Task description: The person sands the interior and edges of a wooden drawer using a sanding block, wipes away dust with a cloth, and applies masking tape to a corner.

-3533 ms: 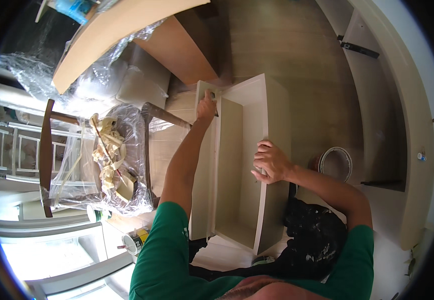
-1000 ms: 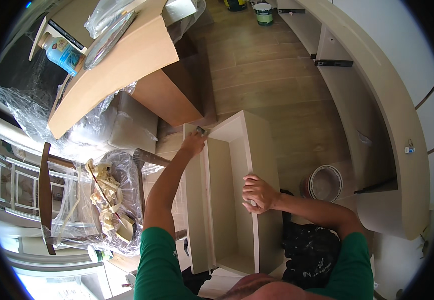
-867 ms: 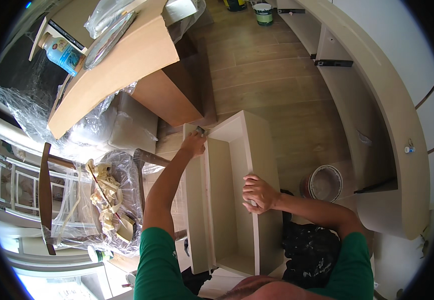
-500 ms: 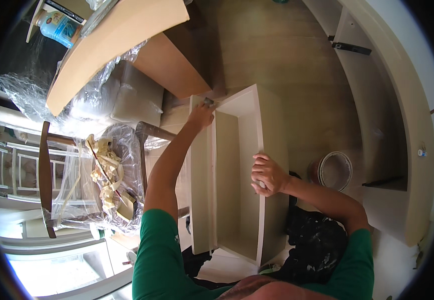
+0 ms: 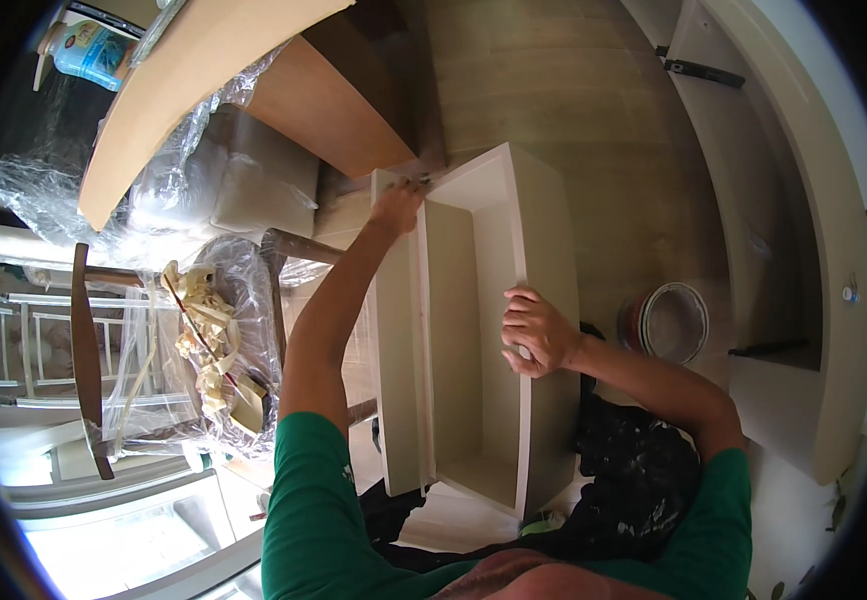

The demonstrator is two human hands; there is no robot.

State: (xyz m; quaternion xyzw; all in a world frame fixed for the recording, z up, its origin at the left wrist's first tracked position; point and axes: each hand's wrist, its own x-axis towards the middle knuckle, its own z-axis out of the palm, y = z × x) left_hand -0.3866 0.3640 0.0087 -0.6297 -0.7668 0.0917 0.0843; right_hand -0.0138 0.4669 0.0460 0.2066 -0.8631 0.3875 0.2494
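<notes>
An off-white wooden drawer (image 5: 454, 320) lies lengthwise before me, its open side facing up and its front panel (image 5: 396, 330) on the left. At the far end of that panel, my left hand (image 5: 400, 207) is closed with fingers pressed on the edge. A small grey piece, like a sanding pad, shows partly under those fingers. My right hand (image 5: 540, 334) wraps round the top edge of the drawer's right side wall, its thumb on the inner face.
To the right stand an open paint bucket (image 5: 672, 322) and an off-white cabinet (image 5: 769, 230). At left, a plastic-covered chair (image 5: 274, 290) bears crumpled masking tape (image 5: 194, 330) and a brush (image 5: 249, 405). A curved tan board (image 5: 184, 100) rises behind it, near a blue bottle (image 5: 94, 52).
My left hand has slid a little toward the panel's far end, now covering more of the grey piece. My right hand keeps its grip on the drawer wall. The view has shifted slightly.
</notes>
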